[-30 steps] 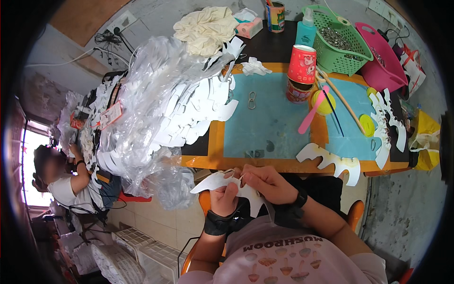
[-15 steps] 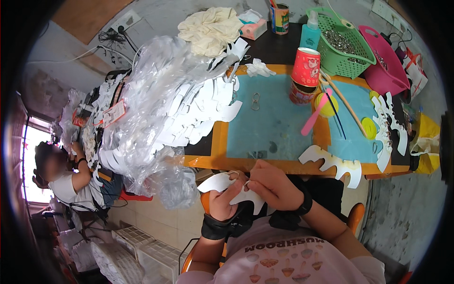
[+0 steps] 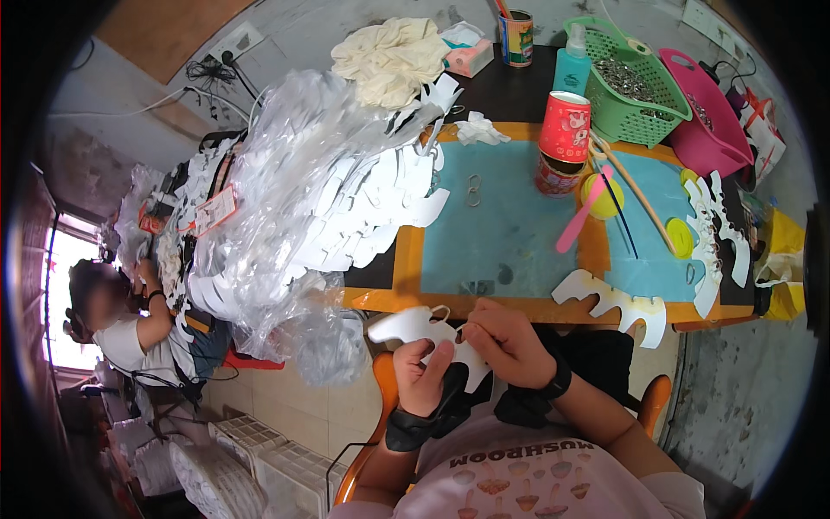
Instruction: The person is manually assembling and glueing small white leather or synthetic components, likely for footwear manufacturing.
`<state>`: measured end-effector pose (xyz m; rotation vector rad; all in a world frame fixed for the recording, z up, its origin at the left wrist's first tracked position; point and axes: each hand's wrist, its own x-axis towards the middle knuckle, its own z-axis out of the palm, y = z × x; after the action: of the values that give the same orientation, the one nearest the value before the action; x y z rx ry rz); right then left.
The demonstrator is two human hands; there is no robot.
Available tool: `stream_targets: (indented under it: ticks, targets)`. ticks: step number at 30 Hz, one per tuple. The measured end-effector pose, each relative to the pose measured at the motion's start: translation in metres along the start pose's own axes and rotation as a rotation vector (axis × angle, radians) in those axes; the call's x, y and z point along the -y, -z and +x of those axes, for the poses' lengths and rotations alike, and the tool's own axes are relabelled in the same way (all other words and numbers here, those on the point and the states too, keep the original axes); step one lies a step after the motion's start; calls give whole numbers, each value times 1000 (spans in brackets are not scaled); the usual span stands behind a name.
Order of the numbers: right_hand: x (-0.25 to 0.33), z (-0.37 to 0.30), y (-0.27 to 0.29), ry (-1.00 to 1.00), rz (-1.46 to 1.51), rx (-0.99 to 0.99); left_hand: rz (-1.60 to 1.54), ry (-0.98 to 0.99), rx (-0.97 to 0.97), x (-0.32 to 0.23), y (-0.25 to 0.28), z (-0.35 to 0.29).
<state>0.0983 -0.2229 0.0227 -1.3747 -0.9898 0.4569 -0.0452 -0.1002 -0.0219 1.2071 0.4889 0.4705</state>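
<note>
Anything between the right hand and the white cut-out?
Nothing visible: the right hand is right at the white cut-out, which the left hand holds. Exact right-hand contact is too small to tell.

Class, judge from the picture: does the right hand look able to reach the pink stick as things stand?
Probably yes: nothing stands on the blue mat between the right hand and the pink stick's near end, though that hand seems busy at the white piece.
</note>
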Motion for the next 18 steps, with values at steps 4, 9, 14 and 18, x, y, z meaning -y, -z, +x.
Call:
stream_targets:
  ticks: [4, 9, 14, 18]
  targets:
    - [8, -3, 1, -29, 0, -28, -147, 11, 83, -7, -5, 3]
    - [-8, -11, -3, -413, 506, 135, -484, -33, 157, -12, -26, 7]
    - [-4, -10, -13, -338, 441, -8, -335, -4, 24, 9, -2, 7]
    - [1, -11, -13, -272, 201, -145, 127, -47, 156, -19, -16, 9]
